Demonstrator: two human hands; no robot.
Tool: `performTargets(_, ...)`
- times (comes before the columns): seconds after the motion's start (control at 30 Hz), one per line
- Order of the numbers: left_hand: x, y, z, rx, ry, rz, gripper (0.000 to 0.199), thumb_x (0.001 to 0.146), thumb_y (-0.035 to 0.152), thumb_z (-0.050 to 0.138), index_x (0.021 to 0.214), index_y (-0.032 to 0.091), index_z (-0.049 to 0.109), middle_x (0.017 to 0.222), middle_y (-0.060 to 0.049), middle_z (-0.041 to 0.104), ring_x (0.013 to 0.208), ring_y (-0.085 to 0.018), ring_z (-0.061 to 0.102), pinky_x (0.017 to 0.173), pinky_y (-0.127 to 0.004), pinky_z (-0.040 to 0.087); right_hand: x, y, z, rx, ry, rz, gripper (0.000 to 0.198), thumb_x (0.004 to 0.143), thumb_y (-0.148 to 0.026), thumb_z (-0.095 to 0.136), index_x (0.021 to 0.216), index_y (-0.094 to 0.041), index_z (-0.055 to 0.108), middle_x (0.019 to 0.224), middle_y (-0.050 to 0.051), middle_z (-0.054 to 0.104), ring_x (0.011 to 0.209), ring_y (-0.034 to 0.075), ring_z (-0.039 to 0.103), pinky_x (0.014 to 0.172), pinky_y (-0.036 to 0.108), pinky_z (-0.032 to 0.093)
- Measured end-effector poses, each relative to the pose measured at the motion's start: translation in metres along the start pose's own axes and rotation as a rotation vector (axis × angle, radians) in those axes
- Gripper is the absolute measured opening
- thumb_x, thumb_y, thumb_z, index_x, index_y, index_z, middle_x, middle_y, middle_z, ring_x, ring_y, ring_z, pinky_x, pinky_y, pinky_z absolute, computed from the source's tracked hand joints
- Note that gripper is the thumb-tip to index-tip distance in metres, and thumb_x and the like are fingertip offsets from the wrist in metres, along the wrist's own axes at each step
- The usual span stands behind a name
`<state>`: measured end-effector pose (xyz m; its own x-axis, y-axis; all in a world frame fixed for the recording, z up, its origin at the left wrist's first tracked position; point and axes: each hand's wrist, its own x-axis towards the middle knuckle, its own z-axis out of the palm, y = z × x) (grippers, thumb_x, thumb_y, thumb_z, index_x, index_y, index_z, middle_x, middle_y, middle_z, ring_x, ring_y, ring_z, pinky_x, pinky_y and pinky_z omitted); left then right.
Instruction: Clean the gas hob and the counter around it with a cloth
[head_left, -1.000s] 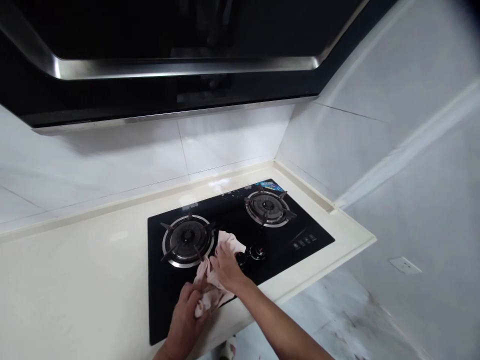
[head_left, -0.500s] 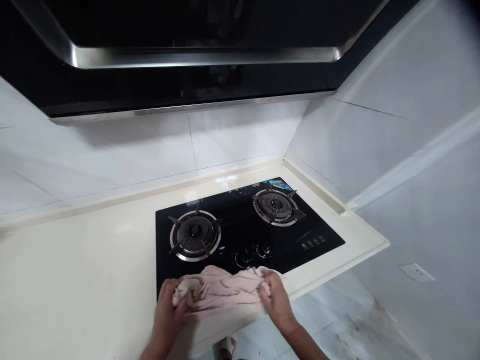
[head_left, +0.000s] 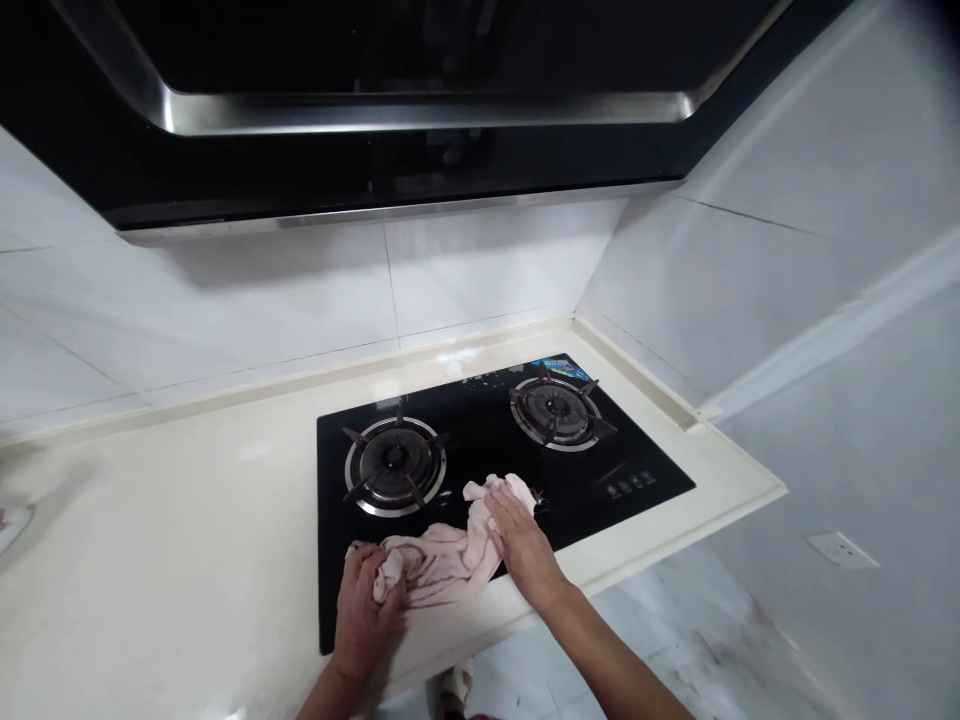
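Note:
A crumpled pale pink cloth (head_left: 442, 560) lies over the front edge of a black glass gas cooktop (head_left: 480, 440). My left hand (head_left: 367, 605) has its fingers wrapped round the bunched left end, at the cooktop's front left corner. Further right, my right hand (head_left: 525, 545) holds the other end down against the glass, fingers bent over it. That end covers most of the control knobs. The left burner (head_left: 395, 465) is just beyond the cloth, and the right burner (head_left: 556, 412) is farther back.
A black range hood (head_left: 420, 165) hangs low above the cooktop. Around it runs a cream countertop (head_left: 187, 530) with a raised back edge. A tiled wall (head_left: 480, 260) stands behind, and a side wall with a socket (head_left: 841, 549) is at right. Some pale object (head_left: 13, 522) shows at far left.
My right hand has moved forward and slightly left with its end of the cloth, onto the knob area. The cloth, stretched between both hands before, is now bunched. My left hand has shifted slightly right.

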<state>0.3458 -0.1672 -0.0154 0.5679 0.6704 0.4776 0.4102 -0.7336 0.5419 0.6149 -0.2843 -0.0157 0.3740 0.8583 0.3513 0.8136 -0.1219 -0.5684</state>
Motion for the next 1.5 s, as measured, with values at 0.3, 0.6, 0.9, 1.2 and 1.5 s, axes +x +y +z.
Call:
performTargets(0.3, 0.005, 0.004, -0.002, 0.039, 0.038, 0.045, 0.023, 0.089, 0.026, 0.053, 0.112, 0.02, 0.056, 0.107, -0.009, 0.059, 0.105, -0.026, 0.057, 0.099, -0.053, 0.049, -0.066, -0.001, -0.016, 0.185, 0.078, 0.179, 0.024, 0.092, -0.028, 0.045, 0.109, -0.026, 0.061, 0.117, 0.009, 0.064, 0.116, 0.025, 0.059, 0.102, 0.049, 0.049)
performTargets(0.6, 0.004, 0.011, -0.011, -0.065, -0.041, 0.059, 0.023, 0.09, 0.026, 0.056, 0.113, 0.021, 0.059, 0.111, -0.009, 0.06, 0.106, -0.024, 0.058, 0.095, -0.046, 0.051, -0.014, 0.002, -0.063, 0.179, 0.43, 0.374, 0.031, 0.089, -0.038, 0.05, 0.114, -0.021, 0.058, 0.111, 0.009, 0.061, 0.101, 0.023, 0.06, 0.088, 0.039, 0.051)
performTargets(0.9, -0.003, 0.042, 0.0, -0.158, -0.168, 0.17, 0.017, 0.081, 0.016, 0.054, 0.097, 0.019, 0.056, 0.103, -0.01, 0.059, 0.095, -0.023, 0.058, 0.085, -0.042, 0.051, 0.072, 0.035, -0.04, -0.415, -0.381, 0.037, 0.037, 0.093, -0.015, 0.04, 0.12, -0.02, 0.066, 0.129, 0.012, 0.064, 0.127, 0.027, 0.052, 0.117, 0.058, 0.018)
performTargets(1.2, -0.005, 0.046, 0.006, -0.1, -0.204, 0.089, 0.026, 0.073, 0.014, 0.065, 0.096, 0.02, 0.056, 0.118, -0.012, 0.057, 0.105, -0.025, 0.059, 0.09, -0.041, 0.051, -0.003, 0.03, -0.04, -0.492, -0.248, -0.123, 0.033, 0.094, -0.011, 0.038, 0.103, -0.018, 0.069, 0.119, 0.009, 0.069, 0.14, 0.025, 0.037, 0.119, 0.054, -0.001)
performTargets(1.5, 0.019, 0.053, 0.022, -0.029, -0.36, -0.086, 0.045, 0.063, 0.015, 0.069, 0.107, 0.021, 0.06, 0.11, -0.009, 0.065, 0.1, -0.028, 0.061, 0.09, -0.046, 0.049, -0.033, 0.012, -0.019, 0.066, 0.194, 0.399, 0.043, 0.094, -0.053, 0.038, 0.084, -0.019, 0.063, 0.081, 0.009, 0.066, 0.08, 0.023, 0.06, 0.076, 0.039, 0.047)
